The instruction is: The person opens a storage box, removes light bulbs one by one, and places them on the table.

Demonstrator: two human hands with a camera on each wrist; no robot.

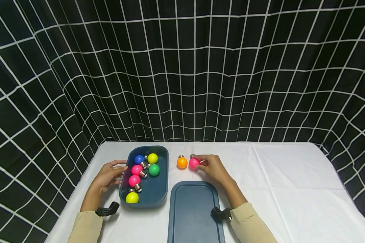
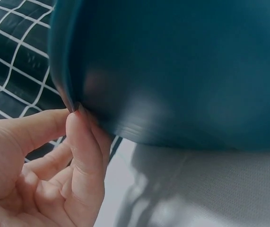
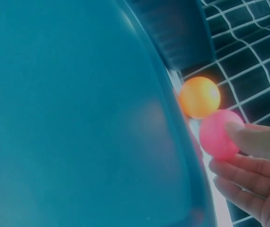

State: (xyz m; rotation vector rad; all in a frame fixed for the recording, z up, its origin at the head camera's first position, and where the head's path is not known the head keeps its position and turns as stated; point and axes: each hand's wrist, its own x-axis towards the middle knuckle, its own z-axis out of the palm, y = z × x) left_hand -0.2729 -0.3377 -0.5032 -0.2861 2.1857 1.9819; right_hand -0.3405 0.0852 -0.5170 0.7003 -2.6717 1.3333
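Observation:
On the left of the table stands a dark blue plastic box (image 1: 153,195) with several coloured bulbs in it. My left hand (image 1: 107,175) pinches its left rim between thumb and fingers, as the left wrist view also shows at the box wall (image 2: 182,94). Beyond the lid, my right hand (image 1: 212,167) holds a pink light bulb (image 1: 194,163) by its round globe, its metal base pointing away from me. Right beside that bulb is an orange light bulb (image 1: 182,163); in the right wrist view the orange globe (image 3: 199,97) and pink globe (image 3: 221,134) appear side by side.
Inside the box lie a blue bulb (image 1: 139,159), a green bulb (image 1: 154,170), two yellow and two pink ones. A blue-grey lid (image 1: 194,212) lies flat in front, under my right wrist. A black curtain with white grid lines (image 1: 194,67) surrounds the white table (image 1: 292,189).

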